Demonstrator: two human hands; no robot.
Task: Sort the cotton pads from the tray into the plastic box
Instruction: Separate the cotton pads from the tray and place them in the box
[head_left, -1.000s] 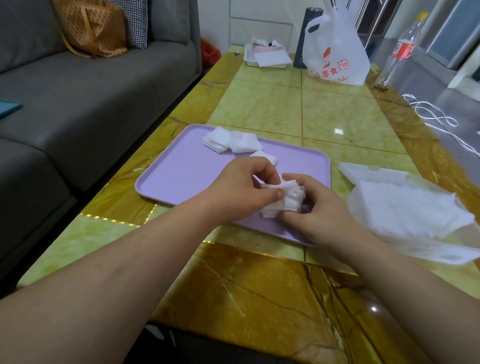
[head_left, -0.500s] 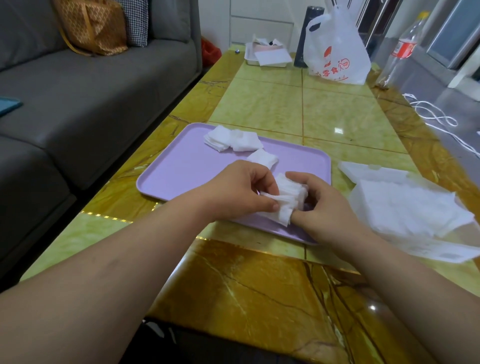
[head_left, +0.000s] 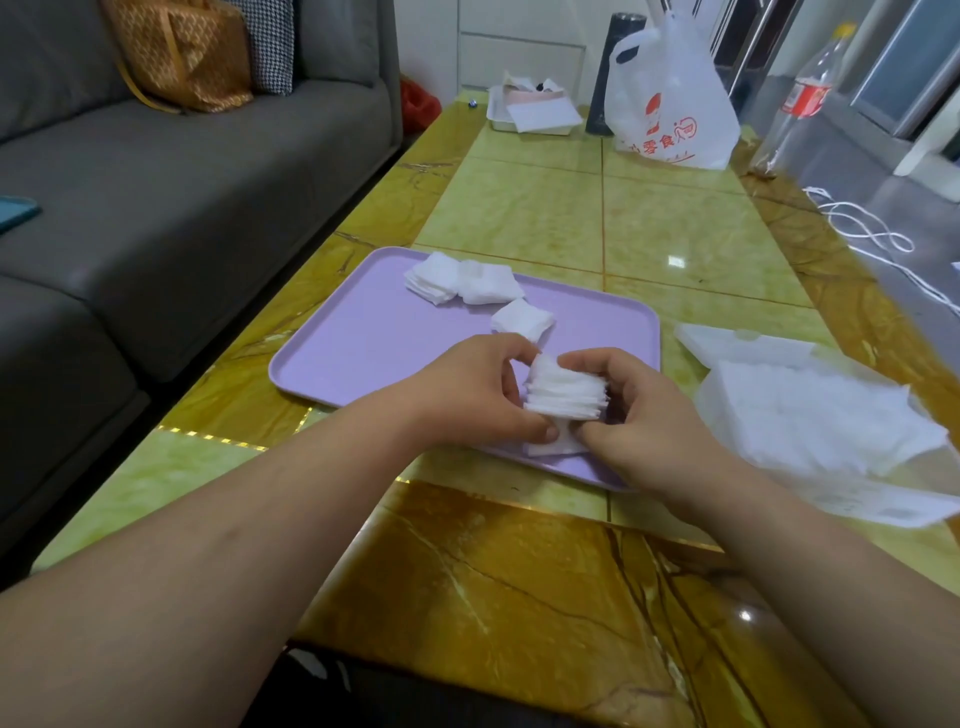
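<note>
cotton pads (head_left: 566, 395), white square stack, pinched between curled fingers of left hand (head_left: 478, 395) and right hand (head_left: 644, 415) above near right corner of lilac plastic tray (head_left: 374, 343) | risk: fanned edges slip, pads scatter short of clear plastic box (head_left: 872, 506) at right edge of table (head_left: 519, 597) | cause: loose uneven squeeze

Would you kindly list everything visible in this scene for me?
tray: one, purple, on the table.
loose pad piles: three, white, tray's far part.
held pad stack: one, white, above tray's near edge.
plastic box: one, clear, right of tray.
table: one, yellow-green marble.
sofa: one, grey, left.
handbag: one, orange-brown, on sofa.
shopping bag: one, white, table's far end.
bottle: one, clear, red label, far right.
left hand: one, grips held stack's left side.
right hand: one, grips its right side.
</note>
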